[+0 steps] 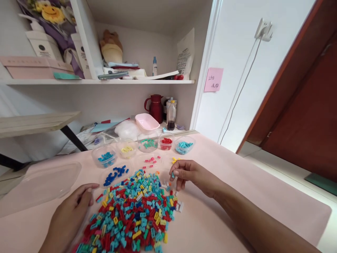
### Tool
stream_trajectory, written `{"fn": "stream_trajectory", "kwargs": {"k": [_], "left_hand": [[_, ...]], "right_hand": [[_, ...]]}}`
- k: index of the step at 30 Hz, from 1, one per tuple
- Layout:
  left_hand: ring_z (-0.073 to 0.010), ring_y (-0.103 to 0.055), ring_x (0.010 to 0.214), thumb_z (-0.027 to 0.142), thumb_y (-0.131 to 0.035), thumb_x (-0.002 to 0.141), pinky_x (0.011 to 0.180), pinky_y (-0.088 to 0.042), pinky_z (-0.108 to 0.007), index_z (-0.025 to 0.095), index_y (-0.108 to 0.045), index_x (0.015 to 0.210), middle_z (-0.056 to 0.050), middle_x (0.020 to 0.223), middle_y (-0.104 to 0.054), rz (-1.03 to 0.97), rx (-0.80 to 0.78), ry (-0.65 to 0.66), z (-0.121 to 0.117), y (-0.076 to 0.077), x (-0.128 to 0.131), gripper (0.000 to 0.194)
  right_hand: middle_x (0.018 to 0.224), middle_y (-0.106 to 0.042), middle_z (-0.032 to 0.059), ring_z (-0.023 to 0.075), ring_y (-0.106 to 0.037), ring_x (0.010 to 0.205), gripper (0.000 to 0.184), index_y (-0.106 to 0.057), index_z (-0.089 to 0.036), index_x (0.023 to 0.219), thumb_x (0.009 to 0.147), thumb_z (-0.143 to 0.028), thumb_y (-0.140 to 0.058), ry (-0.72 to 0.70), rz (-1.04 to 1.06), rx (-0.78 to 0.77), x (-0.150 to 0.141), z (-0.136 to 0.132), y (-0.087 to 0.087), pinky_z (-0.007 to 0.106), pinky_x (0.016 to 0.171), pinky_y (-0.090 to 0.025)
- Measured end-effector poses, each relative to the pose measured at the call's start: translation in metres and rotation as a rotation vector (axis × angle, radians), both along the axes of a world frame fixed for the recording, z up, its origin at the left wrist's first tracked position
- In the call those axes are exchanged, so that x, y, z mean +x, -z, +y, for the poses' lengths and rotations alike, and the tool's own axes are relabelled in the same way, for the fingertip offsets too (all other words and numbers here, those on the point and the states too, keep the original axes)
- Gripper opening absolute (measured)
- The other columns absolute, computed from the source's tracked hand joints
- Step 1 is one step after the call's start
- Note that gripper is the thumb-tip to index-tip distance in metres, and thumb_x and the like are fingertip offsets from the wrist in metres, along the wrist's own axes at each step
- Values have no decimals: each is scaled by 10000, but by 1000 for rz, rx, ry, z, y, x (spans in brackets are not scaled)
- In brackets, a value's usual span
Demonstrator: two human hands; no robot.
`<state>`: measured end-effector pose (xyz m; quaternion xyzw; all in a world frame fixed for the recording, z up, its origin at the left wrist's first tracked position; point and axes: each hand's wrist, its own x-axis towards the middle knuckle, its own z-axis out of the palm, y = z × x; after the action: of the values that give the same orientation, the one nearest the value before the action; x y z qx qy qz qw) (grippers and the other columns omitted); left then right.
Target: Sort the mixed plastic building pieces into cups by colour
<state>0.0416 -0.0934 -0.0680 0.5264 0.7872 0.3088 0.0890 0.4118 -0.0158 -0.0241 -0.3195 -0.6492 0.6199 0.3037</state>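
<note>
The right hand [193,174] pinches a light-blue toy brick [173,174]; left of this grip spreads a mixed brick pile [137,211], across it the left hand [72,205] curls, contents unclear. Colour sorting seems underway, likely calling next for release over the matching tub [193,143] beyond.
</note>
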Motion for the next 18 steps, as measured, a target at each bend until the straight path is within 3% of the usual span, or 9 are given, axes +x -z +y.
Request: {"fn": "stream_trajectory", "kwargs": {"k": [3,8,18], "left_hand": [[-168,-629,641,469,-398,813,596,-457,-239,272,-653,994,50,656,-645,0,24,9,0,0,-1,370],[-173,-637,648,449,-380,797,615,-460,-240,267,-651,962,50,615,-630,-8,20,25,0,-5,2,366],[-186,-655,685,479,-406,787,628,-475,-247,276,-666,974,41,664,-667,2,7,17,1,-1,-2,379]], "right_hand": [[852,-700,43,130,-653,559,245,-567,-176,899,822,-401,-627,-5,146,-102,0,0,-1,247,545,-454],[828,-701,44,126,-656,549,231,-540,-186,960,835,-361,-626,13,287,-196,0,2,2,236,535,-467],[871,-682,55,123,-660,639,176,-585,-157,927,825,-286,-649,-2,367,-215,-1,1,0,255,618,-490]]}}
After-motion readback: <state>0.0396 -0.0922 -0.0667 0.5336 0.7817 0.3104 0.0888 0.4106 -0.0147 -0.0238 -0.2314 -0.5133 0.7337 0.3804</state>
